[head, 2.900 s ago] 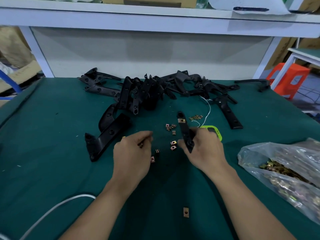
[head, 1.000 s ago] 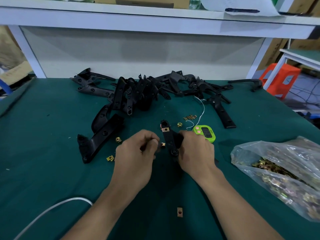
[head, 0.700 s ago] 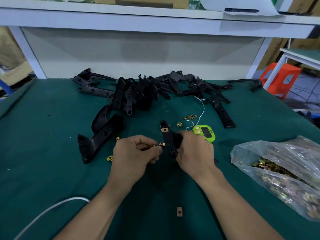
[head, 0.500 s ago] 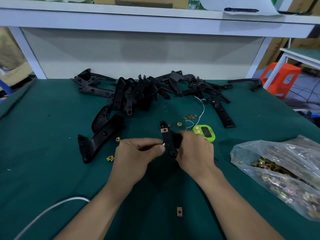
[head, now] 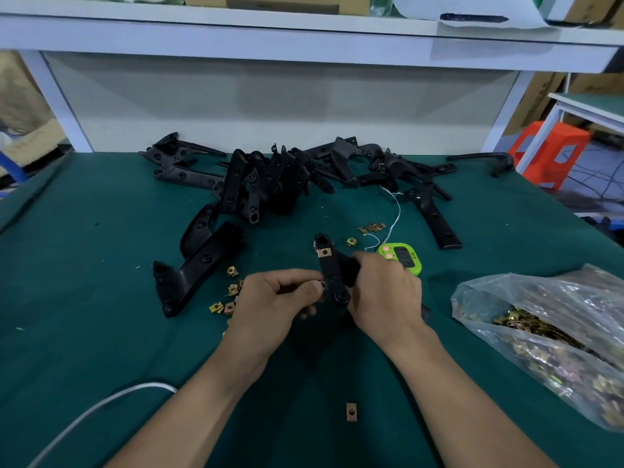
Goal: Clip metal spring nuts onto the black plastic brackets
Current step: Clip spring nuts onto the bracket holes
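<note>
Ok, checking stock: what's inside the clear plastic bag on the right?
The plastic bag holds a heap of brass-coloured spring nuts, visible through its film. Glare, creases and the picture's edge hide how many.

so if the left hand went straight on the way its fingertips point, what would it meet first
Most likely the black bracket held by the right hand: the left hand pinches a spring nut right at the bracket's edge. Whether they already touch is unclear from this view.
</note>
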